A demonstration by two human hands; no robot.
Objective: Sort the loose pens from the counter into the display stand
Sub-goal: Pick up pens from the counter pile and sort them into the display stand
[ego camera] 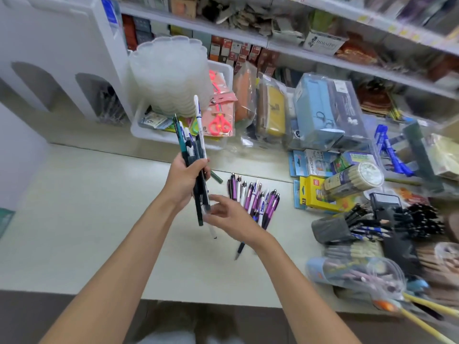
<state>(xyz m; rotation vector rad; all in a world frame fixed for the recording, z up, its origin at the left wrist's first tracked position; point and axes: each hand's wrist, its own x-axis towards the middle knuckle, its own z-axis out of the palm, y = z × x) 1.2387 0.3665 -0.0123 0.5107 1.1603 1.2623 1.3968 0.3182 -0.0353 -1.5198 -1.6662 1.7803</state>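
Fistful of pens up, a row lying on the counter!

The left hand [185, 180] is clamped around a bundle of pens [191, 142], teal, black and white barrels, upright above the counter [99, 207], one white pen poking highest. The right hand [231, 219] sits at the bundle's lower ends, fingers apart and bent; blur hides whether they pinch anything. Purple-and-white loose pens [255, 199] lie side by side just beyond it, partly covered. The white display stand [57, 53] stands far left, its top cut off.

left hand [185, 180] raised, fingers curled round a pen bundle [189, 145], right hand [231, 217] just below, fingers loosely spread
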